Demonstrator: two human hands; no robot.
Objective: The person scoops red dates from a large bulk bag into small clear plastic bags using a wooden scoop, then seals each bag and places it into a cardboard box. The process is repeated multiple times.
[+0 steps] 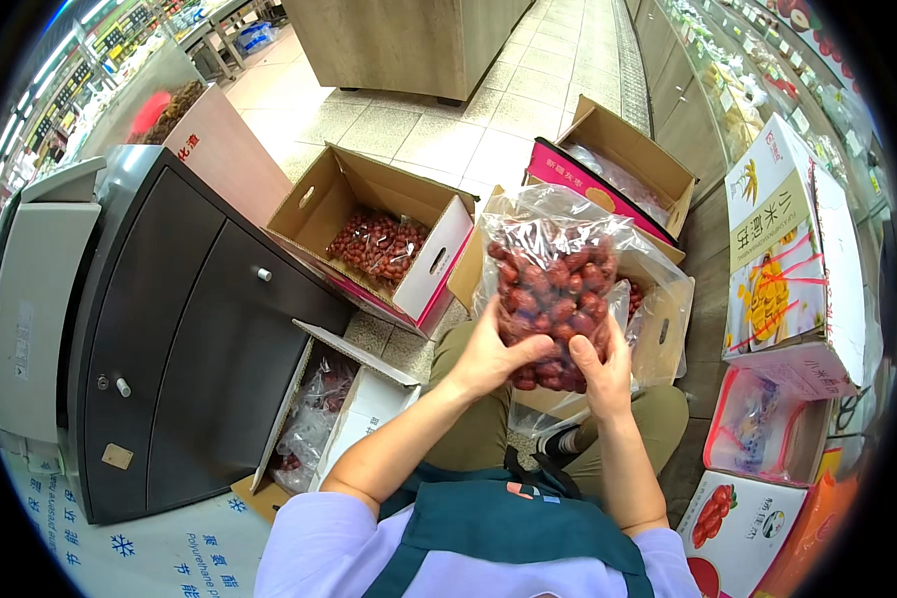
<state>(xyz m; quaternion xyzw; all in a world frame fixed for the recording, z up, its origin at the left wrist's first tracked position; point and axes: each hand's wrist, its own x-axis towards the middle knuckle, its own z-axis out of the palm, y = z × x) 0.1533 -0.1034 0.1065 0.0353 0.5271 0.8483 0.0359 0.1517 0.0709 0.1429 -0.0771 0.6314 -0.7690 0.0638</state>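
A clear plastic bag of red dates is held up in front of me, its loose top facing away. My left hand grips its lower left side, thumb across the front. On the lower right side, my right hand clasps the same bag. Beneath it stands an open cardboard box lined with clear plastic, with some dates showing; the bag hides much of its inside. To the left, another open carton holds bagged red dates.
A narrow white carton with plastic bags and dates sits by the dark cabinet. Beyond the bag is a pink-sided open carton. At right, a tall printed box stands above an open box. A wooden-sided counter stands ahead.
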